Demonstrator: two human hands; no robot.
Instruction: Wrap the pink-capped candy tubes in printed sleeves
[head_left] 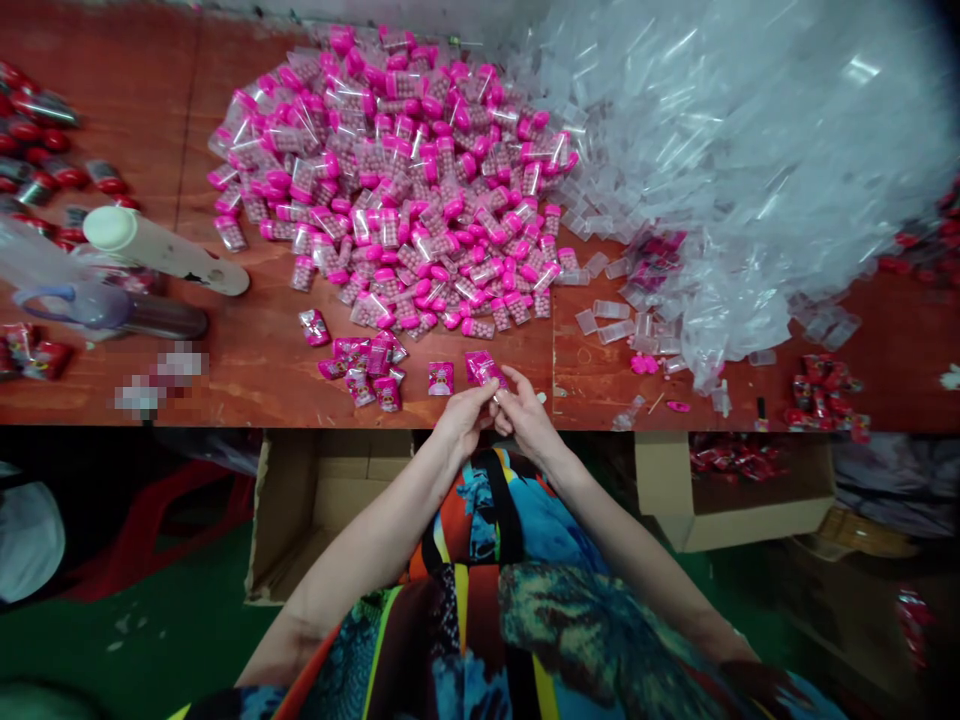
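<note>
Both hands, left [466, 415] and right [525, 412], pinched together on one small pink packet [491, 373] at surface [255, 360] edge. Packet print too small to read. Pink-capped candy vials [397, 190] heaped beyond.

A small pink packet [491, 373], tilted, is pinched between left hand [465, 415] and right hand [525, 412] fingertips over the table edge.

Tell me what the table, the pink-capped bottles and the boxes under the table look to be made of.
Table: reddish wood, grain and plank seams showing. Pink-capped bottles: clear glossy plastic, probably, with glints and beads visible inside. Boxes: brown cardboard, matte, with folded flaps.
</note>
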